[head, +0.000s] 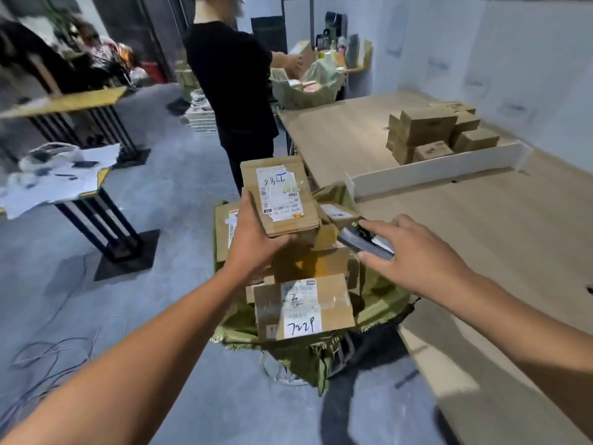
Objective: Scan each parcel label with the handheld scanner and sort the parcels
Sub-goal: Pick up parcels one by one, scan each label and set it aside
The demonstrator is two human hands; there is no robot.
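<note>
My left hand [253, 234] grips a flat cardboard parcel [277, 200] from its near edge, label side up, with "7766" handwritten on the white label. To its right my right hand [414, 248] holds the dark handheld scanner [365, 240], its front end pointing toward the parcel. Below both hands a green woven sack [378, 303] stands open and holds several more labelled cardboard parcels [305, 308].
A long wooden table [481, 226] runs along the right, with a white divider board [439, 170] and a stack of sorted cardboard boxes [439, 133] behind it. A person in black [234, 88] stands at the table's far end beside another sack. Small tables stand on the left; cables lie on the floor.
</note>
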